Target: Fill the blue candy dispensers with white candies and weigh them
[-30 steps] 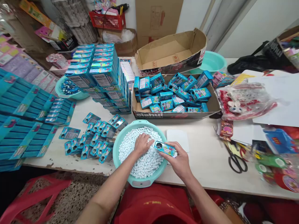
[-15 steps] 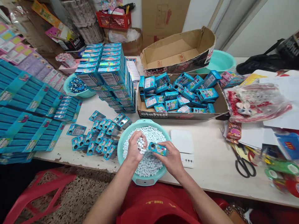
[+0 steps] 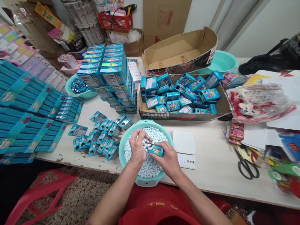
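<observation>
My left hand (image 3: 138, 147) is curled around a handful of small white candies (image 3: 147, 145), pressed against the end of a small blue candy box (image 3: 157, 150). That box lies on its side in my right hand (image 3: 169, 158), held between thumb and fingers, its round-holed end turned toward the candies. Both hands are above a turquoise basin (image 3: 122, 142) filled with the same white candies. Left of the basin stand several blue boxes (image 3: 102, 136) with round holes in their tops. A white digital scale (image 3: 184, 143) lies just right of the basin.
Behind the basin, an open carton (image 3: 152, 117) holds many blue boxes. Stacked blue display packs (image 3: 114, 79) rise at the back left, and more packs (image 3: 25, 109) line the left side. Scissors (image 3: 247, 167) and a plastic bag (image 3: 260, 104) lie to the right.
My left hand has brought its candies over to the end of the blue box, and the two now meet. The box has tilted slightly in my right hand.
</observation>
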`<state>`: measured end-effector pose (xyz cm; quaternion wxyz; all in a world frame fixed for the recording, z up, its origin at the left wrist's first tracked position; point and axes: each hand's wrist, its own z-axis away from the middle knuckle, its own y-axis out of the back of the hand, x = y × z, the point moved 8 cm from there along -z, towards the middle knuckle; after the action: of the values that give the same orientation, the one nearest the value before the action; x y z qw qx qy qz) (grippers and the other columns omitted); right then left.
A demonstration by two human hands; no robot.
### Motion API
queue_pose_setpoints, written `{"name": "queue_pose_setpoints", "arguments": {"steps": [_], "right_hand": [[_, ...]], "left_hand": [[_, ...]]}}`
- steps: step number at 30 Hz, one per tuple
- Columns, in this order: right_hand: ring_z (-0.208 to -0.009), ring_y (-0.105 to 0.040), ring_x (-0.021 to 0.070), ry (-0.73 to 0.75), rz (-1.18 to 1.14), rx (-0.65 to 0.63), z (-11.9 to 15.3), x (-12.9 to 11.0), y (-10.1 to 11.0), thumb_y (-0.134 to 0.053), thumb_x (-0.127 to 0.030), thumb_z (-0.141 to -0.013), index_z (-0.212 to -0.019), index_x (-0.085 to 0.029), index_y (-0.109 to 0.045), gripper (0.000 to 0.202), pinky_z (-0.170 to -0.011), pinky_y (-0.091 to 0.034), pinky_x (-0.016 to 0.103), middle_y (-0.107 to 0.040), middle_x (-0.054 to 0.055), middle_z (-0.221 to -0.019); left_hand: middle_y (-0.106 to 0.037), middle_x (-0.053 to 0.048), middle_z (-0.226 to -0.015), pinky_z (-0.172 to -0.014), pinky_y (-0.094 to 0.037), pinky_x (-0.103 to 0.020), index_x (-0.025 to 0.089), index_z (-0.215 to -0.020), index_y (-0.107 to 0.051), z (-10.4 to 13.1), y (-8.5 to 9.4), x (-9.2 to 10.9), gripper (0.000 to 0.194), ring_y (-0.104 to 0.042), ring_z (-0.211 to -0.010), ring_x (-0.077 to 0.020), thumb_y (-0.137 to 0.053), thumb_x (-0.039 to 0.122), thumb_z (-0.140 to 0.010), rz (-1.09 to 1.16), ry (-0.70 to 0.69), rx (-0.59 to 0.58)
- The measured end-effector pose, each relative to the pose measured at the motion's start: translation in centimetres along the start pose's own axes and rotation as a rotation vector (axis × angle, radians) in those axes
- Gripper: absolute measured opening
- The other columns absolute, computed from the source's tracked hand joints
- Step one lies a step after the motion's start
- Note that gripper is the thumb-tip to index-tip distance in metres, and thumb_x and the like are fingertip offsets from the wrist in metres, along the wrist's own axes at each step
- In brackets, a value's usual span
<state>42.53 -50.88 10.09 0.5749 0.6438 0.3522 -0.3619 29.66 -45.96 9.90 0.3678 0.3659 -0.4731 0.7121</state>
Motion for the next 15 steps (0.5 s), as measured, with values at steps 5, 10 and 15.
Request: {"name": "queue_pose_setpoints", "arguments": {"steps": [5, 10, 15], "right_hand": [[-0.088, -0.061, 0.0233, 0.000, -0.026, -0.004, -0.13, -0.13, -0.13, -0.076, -0.026, -0.067, -0.094, -0.023, -0.063, 0.030, -0.078, -0.047, 0.037, -0.064, 0.004, -0.089], [-0.087, -0.062, 0.0227, -0.005, -0.080, 0.013, -0.09, -0.41, 0.09, -0.075, -0.029, -0.069, -0.094, -0.023, -0.063, 0.028, -0.078, -0.048, 0.036, -0.065, 0.003, -0.089], [-0.085, -0.061, 0.0219, -0.015, -0.102, 0.033, -0.19, -0.46, 0.14, -0.075, -0.029, -0.069, -0.093, -0.023, -0.064, 0.027, -0.077, -0.048, 0.036, -0.065, 0.003, -0.088]], "left_hand": [[-0.054, 0.003, -0.059, -0.058, -0.042, -0.023, 0.017, -0.070, -0.052, 0.29, 0.00, 0.42, 0.022, -0.053, -0.054, -0.0095, -0.063, 0.035, -0.075, -0.056, -0.030, 0.020], [-0.051, 0.004, -0.056, -0.055, -0.040, -0.021, 0.017, -0.071, -0.051, 0.38, 0.13, 0.76, 0.022, -0.048, -0.051, -0.0080, -0.064, 0.035, -0.076, -0.071, -0.078, 0.046], [-0.049, 0.004, -0.055, -0.053, -0.041, -0.022, 0.018, -0.071, -0.050, 0.50, -0.03, 0.73, 0.025, -0.050, -0.050, -0.0088, -0.063, 0.038, -0.076, -0.035, -0.091, 0.045]]}}
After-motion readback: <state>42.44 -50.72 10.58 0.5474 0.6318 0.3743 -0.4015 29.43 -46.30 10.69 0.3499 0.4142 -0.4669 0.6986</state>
